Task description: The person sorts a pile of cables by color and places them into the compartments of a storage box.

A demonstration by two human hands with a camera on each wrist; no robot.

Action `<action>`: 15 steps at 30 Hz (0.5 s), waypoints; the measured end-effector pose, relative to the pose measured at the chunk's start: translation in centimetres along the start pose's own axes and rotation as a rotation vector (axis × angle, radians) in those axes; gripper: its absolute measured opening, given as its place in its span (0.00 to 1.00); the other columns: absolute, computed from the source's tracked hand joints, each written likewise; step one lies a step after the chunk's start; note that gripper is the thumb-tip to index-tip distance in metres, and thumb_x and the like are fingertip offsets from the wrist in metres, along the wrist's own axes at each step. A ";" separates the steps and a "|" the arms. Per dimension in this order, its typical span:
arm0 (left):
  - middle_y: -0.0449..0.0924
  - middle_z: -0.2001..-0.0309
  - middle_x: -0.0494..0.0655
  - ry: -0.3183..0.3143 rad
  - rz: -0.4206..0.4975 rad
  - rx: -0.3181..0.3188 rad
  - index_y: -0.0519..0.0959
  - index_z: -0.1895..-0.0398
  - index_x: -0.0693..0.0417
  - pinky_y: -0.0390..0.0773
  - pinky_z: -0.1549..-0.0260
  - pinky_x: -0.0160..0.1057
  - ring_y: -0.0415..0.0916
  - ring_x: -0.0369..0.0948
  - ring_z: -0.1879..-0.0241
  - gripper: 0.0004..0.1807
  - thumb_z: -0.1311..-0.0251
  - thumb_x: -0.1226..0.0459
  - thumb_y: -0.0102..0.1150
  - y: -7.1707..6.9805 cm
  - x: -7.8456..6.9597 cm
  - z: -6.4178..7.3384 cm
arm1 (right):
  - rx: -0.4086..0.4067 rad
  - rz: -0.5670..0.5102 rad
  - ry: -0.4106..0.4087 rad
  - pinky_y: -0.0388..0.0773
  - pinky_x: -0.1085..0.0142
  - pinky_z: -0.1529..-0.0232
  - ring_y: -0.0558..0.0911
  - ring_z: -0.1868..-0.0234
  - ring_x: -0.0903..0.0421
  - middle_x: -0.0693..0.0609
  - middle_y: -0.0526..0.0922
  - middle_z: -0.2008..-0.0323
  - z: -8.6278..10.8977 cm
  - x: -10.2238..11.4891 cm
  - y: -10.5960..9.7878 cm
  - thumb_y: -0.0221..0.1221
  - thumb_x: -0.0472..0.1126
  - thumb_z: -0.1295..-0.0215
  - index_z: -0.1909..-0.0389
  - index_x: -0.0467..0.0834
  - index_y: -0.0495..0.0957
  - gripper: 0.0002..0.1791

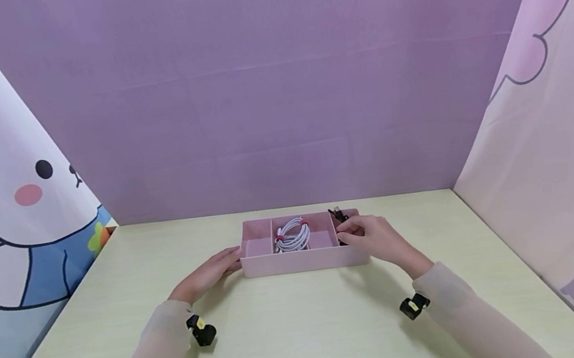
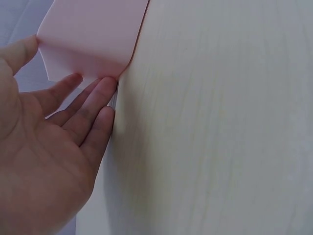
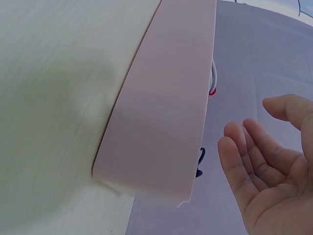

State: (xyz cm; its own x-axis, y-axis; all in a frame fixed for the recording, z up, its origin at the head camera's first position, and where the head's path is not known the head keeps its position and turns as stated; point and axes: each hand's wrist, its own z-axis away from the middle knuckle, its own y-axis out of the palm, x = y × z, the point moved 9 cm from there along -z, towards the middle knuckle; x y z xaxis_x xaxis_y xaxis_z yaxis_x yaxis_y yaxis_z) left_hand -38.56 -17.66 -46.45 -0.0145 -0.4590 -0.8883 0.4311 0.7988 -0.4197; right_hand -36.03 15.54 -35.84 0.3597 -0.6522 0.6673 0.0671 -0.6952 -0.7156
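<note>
A pink divided box [image 1: 305,261] sits on the table with its long side toward me. Coiled in a middle compartment is a white cable [image 1: 296,241] with red ties. A black cable [image 1: 338,215] stands up in the right compartment, partly hidden by my right hand [image 1: 379,239]. That hand hovers over the box's right end; in the right wrist view its thumb and fingers [image 3: 234,161] are apart with nothing between them. My left hand [image 1: 211,272] rests its fingertips [image 2: 105,90] against the box's left end, the thumb at the upper edge.
The pale wooden table [image 1: 299,338] runs back to a purple cloth backdrop [image 1: 274,94]. Printed cloth walls, a rabbit pattern [image 1: 27,156] on the left one, stand at both sides. Each wrist carries a small black camera [image 1: 204,332].
</note>
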 end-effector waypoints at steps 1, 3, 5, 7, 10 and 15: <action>0.69 0.30 0.55 0.001 0.001 -0.002 0.53 0.21 0.56 0.46 0.28 0.60 0.61 0.54 0.28 0.40 0.24 0.41 0.38 0.0 0.0 0.0 | 0.001 -0.003 -0.002 0.79 0.61 0.59 0.82 0.64 0.58 0.54 0.86 0.64 0.1 -0.1 -0.1 0.64 0.44 0.32 0.52 0.39 0.85 0.14; 0.69 0.31 0.55 0.001 0.004 -0.006 0.53 0.21 0.56 0.46 0.28 0.60 0.62 0.54 0.29 0.40 0.24 0.40 0.38 -0.1 0.1 -0.1 | 0.004 -0.011 -0.002 0.80 0.60 0.58 0.82 0.63 0.57 0.54 0.86 0.63 0.3 -0.3 -0.2 0.63 0.44 0.31 0.52 0.39 0.85 0.14; 0.70 0.31 0.55 0.003 0.006 -0.013 0.54 0.21 0.56 0.45 0.28 0.60 0.62 0.53 0.29 0.40 0.24 0.40 0.39 -0.1 0.1 -0.1 | 0.004 -0.014 -0.005 0.80 0.60 0.57 0.83 0.62 0.57 0.54 0.86 0.63 0.5 -0.4 -0.4 0.63 0.44 0.31 0.51 0.38 0.85 0.15; 0.71 0.32 0.56 0.022 0.009 -0.012 0.54 0.22 0.58 0.46 0.28 0.60 0.64 0.54 0.30 0.39 0.24 0.41 0.38 -0.2 -0.1 0.0 | 0.001 -0.014 -0.007 0.80 0.59 0.56 0.83 0.61 0.56 0.53 0.86 0.62 0.8 -0.6 -0.6 0.63 0.45 0.31 0.51 0.39 0.85 0.15; 0.72 0.33 0.57 0.045 0.019 -0.010 0.56 0.23 0.60 0.49 0.28 0.58 0.66 0.54 0.31 0.39 0.23 0.41 0.37 -0.1 -0.3 0.1 | -0.002 -0.006 0.001 0.81 0.58 0.56 0.83 0.60 0.57 0.53 0.86 0.60 1.1 -0.7 -0.9 0.63 0.45 0.30 0.50 0.39 0.84 0.16; 0.73 0.34 0.58 0.054 0.019 -0.007 0.57 0.24 0.61 0.51 0.28 0.59 0.67 0.54 0.32 0.39 0.23 0.41 0.36 -0.1 -0.5 0.3 | -0.007 0.005 0.021 0.80 0.59 0.56 0.83 0.60 0.58 0.54 0.86 0.59 1.6 -1.4 -1.3 0.63 0.46 0.30 0.48 0.40 0.84 0.16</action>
State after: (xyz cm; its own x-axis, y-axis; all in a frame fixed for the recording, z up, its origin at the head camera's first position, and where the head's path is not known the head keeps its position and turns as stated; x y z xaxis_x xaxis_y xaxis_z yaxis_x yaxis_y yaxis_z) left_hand -38.31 -17.65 -45.84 -0.0552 -0.4217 -0.9050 0.4254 0.8101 -0.4034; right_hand -35.15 17.81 -36.11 0.3399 -0.6619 0.6681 0.0593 -0.6939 -0.7176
